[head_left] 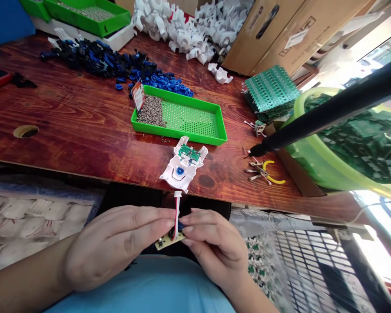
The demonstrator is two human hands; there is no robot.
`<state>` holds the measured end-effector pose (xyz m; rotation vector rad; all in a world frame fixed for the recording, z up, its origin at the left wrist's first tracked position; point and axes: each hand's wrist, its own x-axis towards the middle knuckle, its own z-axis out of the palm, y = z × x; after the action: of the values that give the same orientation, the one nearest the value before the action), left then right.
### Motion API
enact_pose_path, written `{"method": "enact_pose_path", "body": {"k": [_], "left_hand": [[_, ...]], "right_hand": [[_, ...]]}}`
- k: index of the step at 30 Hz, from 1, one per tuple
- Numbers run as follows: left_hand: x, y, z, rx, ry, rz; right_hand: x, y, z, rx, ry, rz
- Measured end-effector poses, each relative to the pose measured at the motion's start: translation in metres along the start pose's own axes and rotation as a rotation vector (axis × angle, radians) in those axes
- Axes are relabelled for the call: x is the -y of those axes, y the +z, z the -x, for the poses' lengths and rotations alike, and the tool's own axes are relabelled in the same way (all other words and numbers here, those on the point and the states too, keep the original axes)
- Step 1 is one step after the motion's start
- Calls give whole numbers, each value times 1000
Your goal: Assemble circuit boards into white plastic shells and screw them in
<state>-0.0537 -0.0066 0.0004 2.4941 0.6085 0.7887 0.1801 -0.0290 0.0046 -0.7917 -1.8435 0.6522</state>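
My left hand [127, 239] and my right hand [215, 245] meet close to my body, below the table's front edge. Between their fingertips they hold a small pale circuit board [167, 244] with dark and blue parts on it. A red and white cable [177, 215] rises from the board and ends in a white connector [177, 194]. Just beyond, on the table edge, lies a white plastic shell [182, 174] with a green circuit board [189, 152] and a blue button [180, 171] in it. My fingers partly cover the held board.
A green tray [195, 138] of small screws [151, 108] stands behind the shell. Blue and black parts [111, 61] and white shells [195, 30] are heaped farther back. At right are stacked green boards [270, 89], yellow-handled pliers [270, 171], a black rod [313, 117] and a full tub [298, 130].
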Motion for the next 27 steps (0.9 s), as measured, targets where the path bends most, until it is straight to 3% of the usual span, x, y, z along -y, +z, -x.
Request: {"method": "enact_pose_path", "body": {"k": [5, 9, 14, 19, 23, 27], "left_hand": [[2, 2, -2, -40, -12, -16], [2, 2, -7, -45, 66, -29], [0, 4, -12, -144, 100, -55], [0, 9, -8, -113, 102, -74], [-3, 8, -12, -105, 8, -27], [-12, 7, -19, -203, -213, 120]], "right_hand": [[3, -1, 7, -27, 95, 42], [12, -1, 2, 12, 45, 147], [16, 2, -8, 66, 36, 167], [15, -2, -7, 111, 30, 182], [16, 0, -6, 116, 40, 202], [8, 7, 2, -101, 32, 168]]}}
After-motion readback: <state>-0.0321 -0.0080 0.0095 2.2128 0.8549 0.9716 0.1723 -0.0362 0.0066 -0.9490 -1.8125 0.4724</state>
